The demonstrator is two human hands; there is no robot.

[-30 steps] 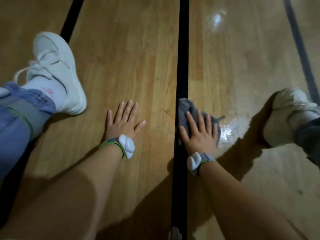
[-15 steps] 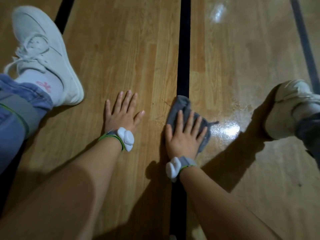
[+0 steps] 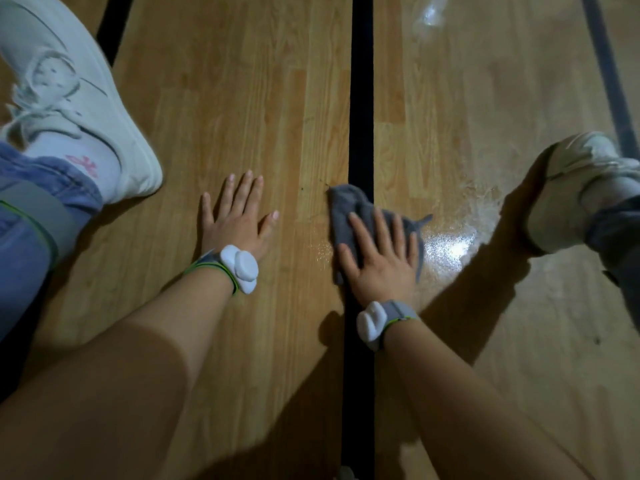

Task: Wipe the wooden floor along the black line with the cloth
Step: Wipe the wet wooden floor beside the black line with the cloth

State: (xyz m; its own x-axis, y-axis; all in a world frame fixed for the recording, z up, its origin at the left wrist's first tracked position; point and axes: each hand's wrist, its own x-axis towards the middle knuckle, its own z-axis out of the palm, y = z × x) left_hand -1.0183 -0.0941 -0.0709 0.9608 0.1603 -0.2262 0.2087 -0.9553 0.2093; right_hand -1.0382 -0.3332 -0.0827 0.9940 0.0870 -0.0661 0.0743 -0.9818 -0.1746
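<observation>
Right hand (image 3: 381, 268), fingers spread, presses the grey cloth (image 3: 346, 209) flat across the black line (image 3: 361, 98); left hand (image 3: 235, 220) lies spread on the floor (image 3: 242, 98) just left. Risk: the loose cloth could slip from under the palm or drift off the line. Count: one cloth, two hands, two shoes (image 3: 79, 98).

Colours and patterns noted across floor, cloth and clothing.

We record a honey-brown wooden floor (image 3: 242, 98) with streaked plank grain and a pale glossy patch to the right of the solid black line (image 3: 361, 98). The cloth (image 3: 346, 209) is plain mid-grey. We note an off-white shoe (image 3: 104, 116), a white sock (image 3: 104, 168) bearing a pink mark, blue jeans (image 3: 24, 244), and a grey wristband (image 3: 398, 309) edged green, carrying a white pod (image 3: 371, 322).
</observation>
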